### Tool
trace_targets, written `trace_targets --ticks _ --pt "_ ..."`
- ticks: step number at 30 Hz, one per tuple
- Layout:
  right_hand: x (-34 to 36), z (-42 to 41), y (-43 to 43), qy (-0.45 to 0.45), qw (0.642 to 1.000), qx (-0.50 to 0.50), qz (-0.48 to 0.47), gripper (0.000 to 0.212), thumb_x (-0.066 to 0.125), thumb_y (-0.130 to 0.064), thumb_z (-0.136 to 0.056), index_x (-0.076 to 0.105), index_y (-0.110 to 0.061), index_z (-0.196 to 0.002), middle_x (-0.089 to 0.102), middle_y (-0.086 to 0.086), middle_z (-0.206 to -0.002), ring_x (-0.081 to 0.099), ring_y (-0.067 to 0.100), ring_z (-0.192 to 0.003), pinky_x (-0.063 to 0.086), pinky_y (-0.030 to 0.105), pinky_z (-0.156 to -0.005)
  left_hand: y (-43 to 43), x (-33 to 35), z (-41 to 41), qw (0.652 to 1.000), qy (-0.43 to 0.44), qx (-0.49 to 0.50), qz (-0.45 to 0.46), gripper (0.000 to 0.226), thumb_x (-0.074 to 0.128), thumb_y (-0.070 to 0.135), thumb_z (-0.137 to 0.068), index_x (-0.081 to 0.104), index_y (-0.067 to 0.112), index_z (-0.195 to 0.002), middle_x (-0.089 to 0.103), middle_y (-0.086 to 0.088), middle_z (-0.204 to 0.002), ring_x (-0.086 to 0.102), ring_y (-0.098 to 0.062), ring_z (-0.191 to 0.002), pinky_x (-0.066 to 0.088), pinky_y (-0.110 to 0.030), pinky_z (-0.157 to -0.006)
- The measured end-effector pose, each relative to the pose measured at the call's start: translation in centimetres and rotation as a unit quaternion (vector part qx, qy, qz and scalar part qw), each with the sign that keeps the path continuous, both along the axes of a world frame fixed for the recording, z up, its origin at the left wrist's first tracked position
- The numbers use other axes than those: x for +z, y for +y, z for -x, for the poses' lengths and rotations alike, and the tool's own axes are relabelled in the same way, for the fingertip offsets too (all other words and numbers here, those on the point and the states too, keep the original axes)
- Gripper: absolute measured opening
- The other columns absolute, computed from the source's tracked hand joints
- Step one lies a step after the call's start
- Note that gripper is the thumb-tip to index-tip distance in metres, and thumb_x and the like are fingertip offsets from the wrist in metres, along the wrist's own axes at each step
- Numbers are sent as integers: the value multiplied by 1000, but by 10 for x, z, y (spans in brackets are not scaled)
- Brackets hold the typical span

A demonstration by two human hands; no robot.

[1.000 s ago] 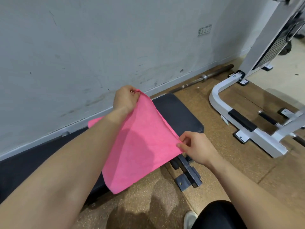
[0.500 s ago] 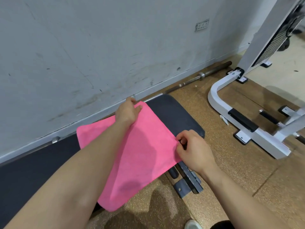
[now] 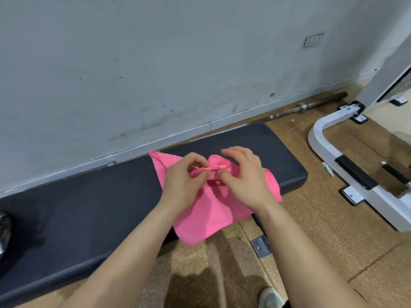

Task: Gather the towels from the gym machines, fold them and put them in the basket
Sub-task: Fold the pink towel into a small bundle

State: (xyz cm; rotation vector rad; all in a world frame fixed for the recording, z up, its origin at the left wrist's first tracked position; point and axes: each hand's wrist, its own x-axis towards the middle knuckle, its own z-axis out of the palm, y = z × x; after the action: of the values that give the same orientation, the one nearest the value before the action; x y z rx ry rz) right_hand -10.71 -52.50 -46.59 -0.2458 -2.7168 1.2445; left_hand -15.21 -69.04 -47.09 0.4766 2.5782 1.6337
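A pink towel point(image 3: 213, 216) lies across the right part of a dark padded bench point(image 3: 89, 210), its near corner hanging over the front edge. My left hand point(image 3: 184, 181) and my right hand point(image 3: 244, 181) meet over the towel's middle. Both pinch a bunched fold of pink cloth between thumb and fingers. The towel's far left corner point(image 3: 155, 156) lies flat on the pad. No basket is in view.
A grey wall runs close behind the bench. A barbell point(image 3: 307, 106) lies along the wall base at right. A white machine frame point(image 3: 347, 170) stands on the brown floor to the right. My shoe point(image 3: 270, 297) is below.
The towel was held spread by two corners, then laid on the bench. Both hands have come together at its middle and now pinch a fold there.
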Motion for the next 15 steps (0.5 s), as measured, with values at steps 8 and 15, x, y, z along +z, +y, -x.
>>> trace_targets --ticks 8,15 --pt "12 8 -45 23 984 128 126 9 73 -17 -87 74 -25 -91 74 -8 -85 70 10 -83 55 45 -82 -54 -2 -37 995 -5 73 -67 10 76 20 -86 76 24 -96 73 19 -88 65 3 -78 43 -8 -68" --pt "5 25 -71 -23 947 153 282 6 69 -11 -91 72 -12 -96 73 23 -88 68 44 -87 49 59 -95 -73 1 -26 987 -16 84 -133 11 77 19 -84 67 23 -83 68 15 -78 59 -5 -70 45 -16 -66"
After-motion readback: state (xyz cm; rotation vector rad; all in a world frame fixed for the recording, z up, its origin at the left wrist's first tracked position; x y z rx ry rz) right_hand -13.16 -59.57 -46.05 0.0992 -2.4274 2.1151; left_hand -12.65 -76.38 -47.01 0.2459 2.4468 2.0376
